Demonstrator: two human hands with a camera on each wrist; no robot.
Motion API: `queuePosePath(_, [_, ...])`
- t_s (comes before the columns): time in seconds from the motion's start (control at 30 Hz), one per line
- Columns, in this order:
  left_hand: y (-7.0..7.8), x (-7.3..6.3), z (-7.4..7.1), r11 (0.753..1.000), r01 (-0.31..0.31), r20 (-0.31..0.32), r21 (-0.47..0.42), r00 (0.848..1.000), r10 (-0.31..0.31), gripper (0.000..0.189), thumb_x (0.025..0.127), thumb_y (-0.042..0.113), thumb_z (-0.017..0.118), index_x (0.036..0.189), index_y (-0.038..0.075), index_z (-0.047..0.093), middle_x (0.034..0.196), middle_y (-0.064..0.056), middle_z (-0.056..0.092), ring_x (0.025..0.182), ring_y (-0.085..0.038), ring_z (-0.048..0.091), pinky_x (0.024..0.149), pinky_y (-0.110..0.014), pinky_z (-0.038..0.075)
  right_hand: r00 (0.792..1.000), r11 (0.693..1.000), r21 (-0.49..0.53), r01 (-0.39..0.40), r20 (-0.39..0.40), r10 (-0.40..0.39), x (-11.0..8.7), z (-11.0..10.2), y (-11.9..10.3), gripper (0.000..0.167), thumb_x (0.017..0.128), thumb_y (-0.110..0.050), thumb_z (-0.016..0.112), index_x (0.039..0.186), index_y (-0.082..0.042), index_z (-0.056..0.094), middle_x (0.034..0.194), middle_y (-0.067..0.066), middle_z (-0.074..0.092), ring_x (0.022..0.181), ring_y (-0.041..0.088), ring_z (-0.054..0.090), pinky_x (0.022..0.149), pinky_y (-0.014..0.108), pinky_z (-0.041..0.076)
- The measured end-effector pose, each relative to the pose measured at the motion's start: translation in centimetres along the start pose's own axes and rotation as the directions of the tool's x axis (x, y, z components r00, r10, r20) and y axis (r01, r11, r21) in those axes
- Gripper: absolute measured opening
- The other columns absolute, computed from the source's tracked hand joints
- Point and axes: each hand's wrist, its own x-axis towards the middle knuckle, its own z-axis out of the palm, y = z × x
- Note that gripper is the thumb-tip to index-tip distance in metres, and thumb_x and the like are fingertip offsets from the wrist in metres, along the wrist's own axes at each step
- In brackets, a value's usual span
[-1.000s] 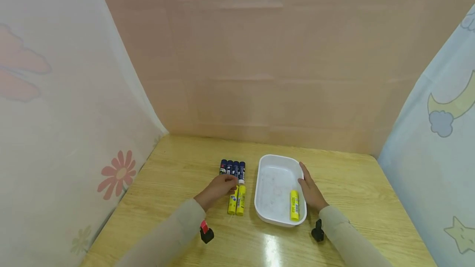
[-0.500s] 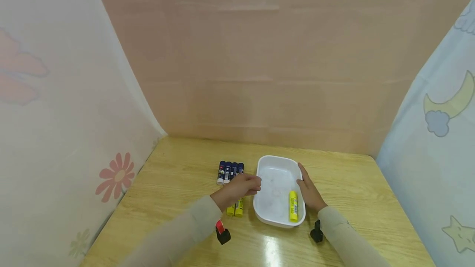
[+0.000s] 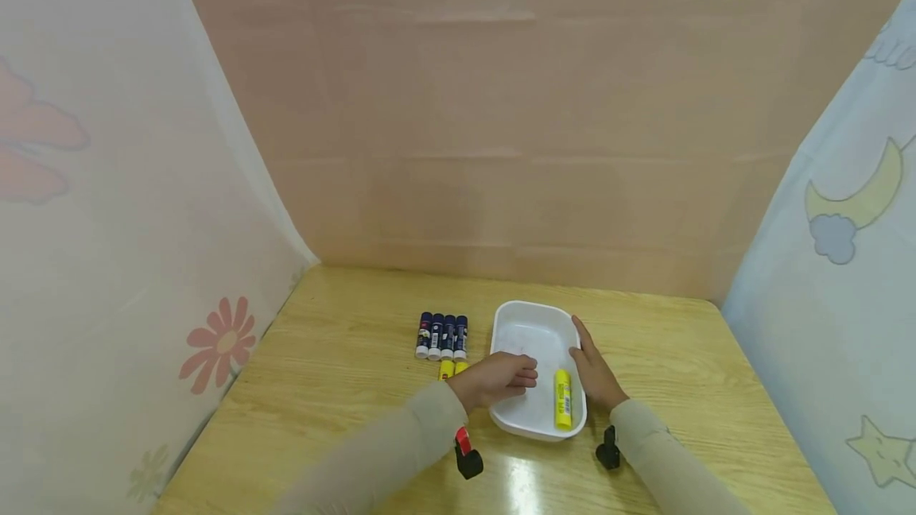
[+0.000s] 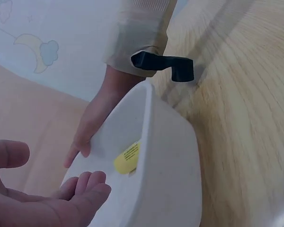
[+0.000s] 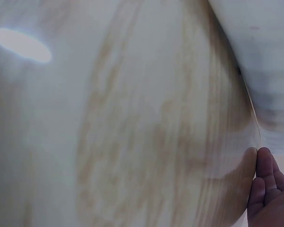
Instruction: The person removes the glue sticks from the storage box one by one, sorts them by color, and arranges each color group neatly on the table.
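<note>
My left hand (image 3: 499, 378) hovers over the left part of a white plastic tray (image 3: 522, 420). Its fingers are loosely bent, and the thumb stands apart from them in the left wrist view; I see nothing held. Against the tray's right side rests my right hand (image 3: 597, 372), its fingers fairly straight along the rim. Inside the tray, at the right, lies one yellow glue stick (image 3: 563, 400). Two more yellow glue sticks (image 3: 447, 370) lie left of the tray, mostly hidden by the left hand and forearm. Behind them several dark blue glue sticks (image 3: 436, 336) form a row.
The wooden table (image 3: 358, 316) ends at a tan backdrop (image 3: 458, 141). Patterned cloths hang at the left (image 3: 129, 276) and right (image 3: 844, 324). A black wrist strap mount (image 3: 469, 463) sits on the left sleeve, another mount (image 3: 608, 451) on the right.
My left hand has moved right, from above the glue sticks at the left to over the tray. The right hand stays at the tray's side, and the yellow glue stick inside stays put.
</note>
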Motion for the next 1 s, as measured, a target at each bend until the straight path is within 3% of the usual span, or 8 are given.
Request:
queuePosePath(0.2, [-0.9, 1.4, 1.3, 0.998, 0.056, -0.060, -0.016, 0.997, -0.057, 0.041, 0.097, 0.025, 0.058, 0.122, -0.006, 0.056, 0.115, -0.018, 0.058, 0.102, -0.023, 0.057, 0.103, -0.041, 0.044, 1.000, 1.000, -0.008, 0.003, -0.001, -0.003, 0.0, 0.1, 0.1, 0.058, 0.107, -0.017, 0.027, 0.157, -0.022, -0.001, 0.162, 0.017, 0.004, 0.144, 0.043, 0.010, 0.112, 0.063, 0.011])
queuePosePath(0.37, [-1.8, 2.2, 1.9, 0.994, 0.089, -0.092, -0.064, 0.991, -0.095, 0.040, 0.095, 0.025, 0.060, 0.120, -0.006, 0.056, 0.109, -0.015, 0.057, 0.097, -0.022, 0.055, 0.101, -0.039, 0.045, 1.000, 1.000, -0.005, -0.014, 0.002, 0.014, -0.1, 0.2, 0.0, 0.059, 0.107, -0.019, 0.027, 0.157, -0.027, -0.003, 0.162, 0.015, 0.003, 0.144, 0.043, 0.011, 0.112, 0.063, 0.013])
queuePosePath(0.67, [-2.0, 2.7, 2.5, 0.986, 0.131, -0.114, -0.102, 0.983, -0.142, 0.040, 0.094, 0.027, 0.062, 0.119, -0.005, 0.057, 0.109, -0.017, 0.057, 0.100, -0.025, 0.054, 0.101, -0.042, 0.044, 1.000, 0.999, -0.025, -0.019, 0.000, 0.019, -0.1, 0.2, -0.1, 0.060, 0.107, -0.018, 0.027, 0.157, -0.030, -0.004, 0.162, 0.014, 0.004, 0.144, 0.042, 0.014, 0.112, 0.062, 0.015])
queuePosePath(1.0, [-3.0, 4.3, 3.6, 0.971, 0.140, -0.099, -0.193, 0.982, -0.161, 0.043, 0.094, 0.023, 0.061, 0.118, -0.011, 0.049, 0.106, -0.017, 0.054, 0.103, -0.027, 0.053, 0.106, -0.048, 0.038, 1.000, 1.000, 0.006, -0.021, 0.012, 0.021, -0.4, 0.2, -0.2, 0.061, 0.106, -0.018, 0.028, 0.156, -0.031, -0.005, 0.162, 0.014, 0.003, 0.143, 0.043, 0.016, 0.111, 0.062, 0.017])
